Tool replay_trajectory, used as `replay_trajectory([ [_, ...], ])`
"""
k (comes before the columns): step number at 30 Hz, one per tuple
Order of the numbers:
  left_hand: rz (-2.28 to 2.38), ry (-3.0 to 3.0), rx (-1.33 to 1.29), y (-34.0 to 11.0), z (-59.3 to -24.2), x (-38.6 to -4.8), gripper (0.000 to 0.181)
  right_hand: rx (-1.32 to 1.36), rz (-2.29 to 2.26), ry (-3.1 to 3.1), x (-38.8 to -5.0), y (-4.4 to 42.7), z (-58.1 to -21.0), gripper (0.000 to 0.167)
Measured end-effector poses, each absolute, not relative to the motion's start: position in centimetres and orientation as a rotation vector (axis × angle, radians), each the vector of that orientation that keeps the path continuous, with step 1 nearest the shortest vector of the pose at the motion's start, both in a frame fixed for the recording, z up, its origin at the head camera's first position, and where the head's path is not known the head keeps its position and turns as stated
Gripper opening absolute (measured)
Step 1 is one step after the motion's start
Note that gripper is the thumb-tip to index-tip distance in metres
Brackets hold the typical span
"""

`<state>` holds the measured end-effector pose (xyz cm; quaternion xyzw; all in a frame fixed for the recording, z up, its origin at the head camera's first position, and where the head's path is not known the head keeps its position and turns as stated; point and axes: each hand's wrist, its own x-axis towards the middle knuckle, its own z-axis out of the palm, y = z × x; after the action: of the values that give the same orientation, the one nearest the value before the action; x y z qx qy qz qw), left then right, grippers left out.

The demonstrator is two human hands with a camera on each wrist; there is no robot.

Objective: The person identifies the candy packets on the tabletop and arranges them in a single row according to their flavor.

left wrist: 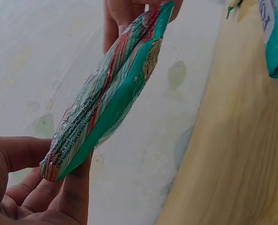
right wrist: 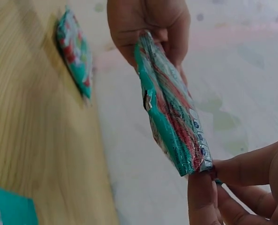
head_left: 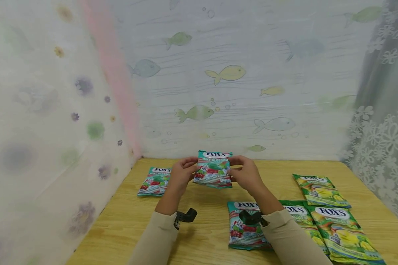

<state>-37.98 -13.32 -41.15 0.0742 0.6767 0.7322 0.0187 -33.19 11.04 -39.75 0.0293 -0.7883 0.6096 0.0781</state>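
Note:
A teal and red Fox's Mint Blossom candy bag [head_left: 213, 170] is held up above the far part of the table, its printed front toward the head camera. My left hand [head_left: 181, 175] pinches its left edge between thumb and fingers. On the opposite edge, my right hand [head_left: 247, 175] pinches it the same way. Both wrist views show the bag [left wrist: 106, 93] from below, edge-on, with a hand at each end. Behind my left hand lies a second Mint Blossom bag [head_left: 154, 182]. A third Mint Blossom bag [head_left: 243, 230] lies below my right forearm, partly hidden by it.
Green and yellow Fox's candy bags lie on the right: one farther back [head_left: 321, 191], one in front [head_left: 345, 233], and another [head_left: 296, 210] partly under the right sleeve. The wooden table [head_left: 199, 235] meets a fish-patterned curtain [head_left: 238, 110] behind and a flowered one [head_left: 53, 147] at left.

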Motion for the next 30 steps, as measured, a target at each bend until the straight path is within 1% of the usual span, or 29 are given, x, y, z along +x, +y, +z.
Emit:
replay_trajectory([
  [4, 2.290, 2.122, 0.215, -13.6, -40.7, -38.1, 0.031, 0.084, 1.902, -2.305, -33.5, 10.6, -39.8, 0.042],
  [11, 2.339, 2.111, 0.211, -14.3, -40.2, -38.2, 0.032, 0.028, 2.105, -2.199, -34.2, 9.7, -39.5, 0.052],
  [19, 2.349, 2.123, 0.214, -15.1, -40.1, -38.5, 0.032, 0.017, 2.293, -2.111, -34.8, 9.0, -40.0, 0.049],
  [30, 2.158, 2.322, 0.181, -17.7, -40.2, -38.9, 0.033, 0.033, 2.339, -2.056, -35.4, 6.7, -40.8, 0.045],
])
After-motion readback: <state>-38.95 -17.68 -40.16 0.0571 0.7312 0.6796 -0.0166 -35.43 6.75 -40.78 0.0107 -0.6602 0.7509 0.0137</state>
